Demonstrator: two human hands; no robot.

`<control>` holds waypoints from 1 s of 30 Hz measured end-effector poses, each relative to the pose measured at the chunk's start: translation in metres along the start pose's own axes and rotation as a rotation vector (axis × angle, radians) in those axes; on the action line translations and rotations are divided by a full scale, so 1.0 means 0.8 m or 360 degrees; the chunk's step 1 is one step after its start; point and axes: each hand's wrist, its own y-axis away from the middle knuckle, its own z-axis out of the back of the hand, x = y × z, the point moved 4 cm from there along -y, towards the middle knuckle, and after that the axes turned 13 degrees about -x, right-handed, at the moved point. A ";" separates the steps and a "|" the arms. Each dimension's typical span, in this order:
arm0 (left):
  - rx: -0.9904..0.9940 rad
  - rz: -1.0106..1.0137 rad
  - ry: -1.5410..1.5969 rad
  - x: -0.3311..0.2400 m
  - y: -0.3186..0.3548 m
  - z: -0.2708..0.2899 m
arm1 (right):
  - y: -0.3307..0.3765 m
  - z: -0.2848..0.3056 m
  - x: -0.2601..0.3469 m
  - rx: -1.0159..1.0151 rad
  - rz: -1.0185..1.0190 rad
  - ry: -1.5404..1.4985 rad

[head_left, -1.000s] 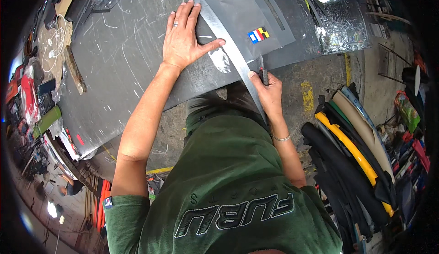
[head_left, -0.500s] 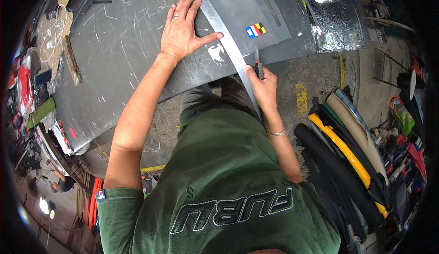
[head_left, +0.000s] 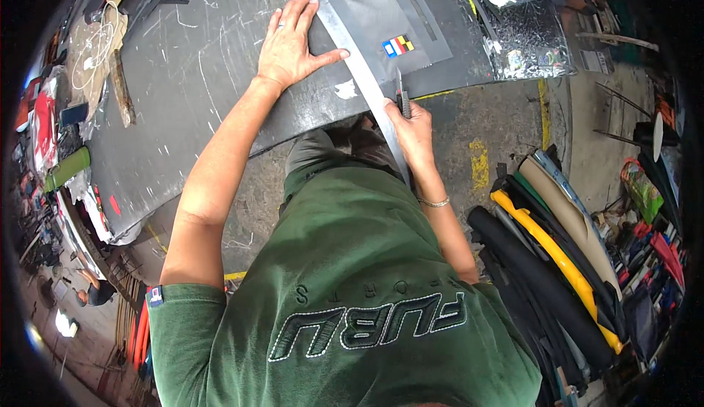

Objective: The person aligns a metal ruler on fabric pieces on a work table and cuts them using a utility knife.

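Observation:
My left hand (head_left: 288, 51) lies flat on the dark, scratched worktable (head_left: 183, 99), fingers spread. Its fingertips and thumb reach the edge of a long metal ruler (head_left: 350, 59). This ruler slants across the table and juts over the near edge toward my body. In my right hand (head_left: 413, 130) is a utility knife (head_left: 403, 101), its blade out and pointing away from me. The right thumb rests at the ruler's edge. Right of the ruler lies a grey plastic sheet (head_left: 374, 11) with a dark slot and a small colourful checkered patch (head_left: 398, 45).
Clear plastic sheeting (head_left: 532, 48) covers the table's right end. Rolls of material, including a yellow roll (head_left: 557, 253), lie on the floor at right. A wooden stick (head_left: 122, 88) and green roll (head_left: 67, 169) are at left. Other people's hands show at far right; another person is at lower left.
The whole view has shifted slightly. The knife is a little more upright in my right hand, with its blade showing more clearly. My left hand stays flat beside the ruler.

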 end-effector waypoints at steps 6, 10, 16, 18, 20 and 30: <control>-0.0006 0.0002 0.0039 0.002 0.001 0.003 | 0.006 -0.002 0.005 0.0003 0.0024 -0.0120; -0.0015 -0.0003 0.0044 0.002 0.000 0.003 | 0.005 0.000 0.006 0.0004 0.0016 -0.0078; 0.0042 0.0027 0.0015 0.001 -0.002 0.001 | 0.003 0.001 0.011 0.0007 0.0000 -0.0090; 0.0067 0.0041 -0.0005 0.002 -0.003 0.003 | 0.004 0.001 0.011 0.0020 -0.0027 -0.0059; 0.0113 0.0044 -0.0007 0.000 -0.006 0.007 | 0.006 0.002 0.020 -0.0009 0.0056 -0.0035; 0.0745 0.0102 -0.0394 -0.030 -0.047 0.022 | -0.007 0.069 -0.009 -0.0118 -0.0036 -0.0139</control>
